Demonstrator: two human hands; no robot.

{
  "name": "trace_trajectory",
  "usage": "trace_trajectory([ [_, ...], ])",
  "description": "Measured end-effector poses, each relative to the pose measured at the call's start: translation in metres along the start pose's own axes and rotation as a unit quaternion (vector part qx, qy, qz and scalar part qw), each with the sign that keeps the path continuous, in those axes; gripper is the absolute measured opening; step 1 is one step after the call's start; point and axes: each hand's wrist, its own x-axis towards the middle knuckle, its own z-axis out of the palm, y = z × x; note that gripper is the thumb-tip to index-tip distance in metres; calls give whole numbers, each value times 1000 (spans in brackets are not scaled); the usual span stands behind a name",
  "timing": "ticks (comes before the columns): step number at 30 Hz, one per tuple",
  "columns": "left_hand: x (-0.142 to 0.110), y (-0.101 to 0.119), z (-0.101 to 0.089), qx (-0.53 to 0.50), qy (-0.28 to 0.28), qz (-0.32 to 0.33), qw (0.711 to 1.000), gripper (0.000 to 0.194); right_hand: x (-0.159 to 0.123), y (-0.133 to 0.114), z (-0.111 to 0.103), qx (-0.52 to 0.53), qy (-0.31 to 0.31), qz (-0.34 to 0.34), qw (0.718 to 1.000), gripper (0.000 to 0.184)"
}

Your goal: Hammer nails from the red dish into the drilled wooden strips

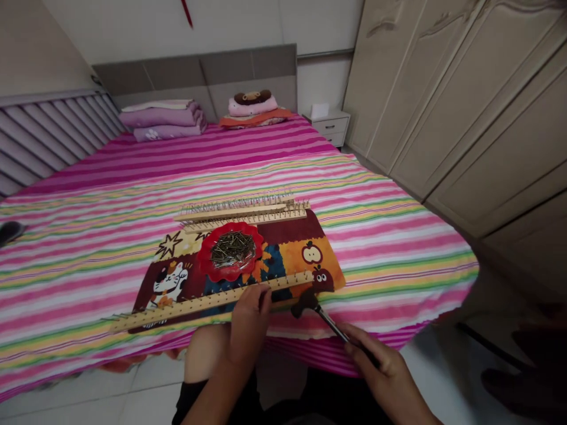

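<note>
My right hand (383, 366) grips the handle of a hammer (328, 321), whose dark head hangs just off the near edge of the mat. A long pale wooden strip (190, 305) with rows of small holes and nails standing in it lies across the front. Against its near side, right of the middle, my left hand (250, 313) is closed with fingertips together; what they hold, if anything, is too small to make out. Behind the strip sits a red scalloped dish (206, 268) full of loose nails (234, 249).
More nail-studded wooden strips (239, 213) lie at the mat's far edge. The patterned mat (330, 257) rests on a bed with a striped sheet (398, 254). Folded bedding (162, 121) is stacked by the headboard; a dark object (9, 232) lies far left. Wardrobes (443, 106) stand right.
</note>
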Motion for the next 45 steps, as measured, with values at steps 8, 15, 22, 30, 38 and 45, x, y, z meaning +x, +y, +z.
trace_trajectory([
  [8, 85, -39, -78, 258, -98, -83, 958, 19, -8, 39, 15, -16, -35, -5, 999, 33],
  [15, 108, -52, -67, 411, -229, -46, 881, 25, -8, 38, 17, -25, -35, -21, 999, 33],
  [22, 115, -48, -69, 405, -259, -46, 876, 17, -7, 40, 16, -20, -48, -12, 999, 34],
  [30, 102, -29, -87, 127, -173, -113, 970, 13, -9, 36, 16, -22, -50, -21, 998, 34],
  [38, 34, 0, -34, -227, -96, -235, 940, 41, -9, 33, 16, -22, -55, -21, 998, 41],
  [45, 17, -1, 0, -237, -28, -284, 929, 37, -9, 32, 16, -27, -50, -17, 998, 38],
])
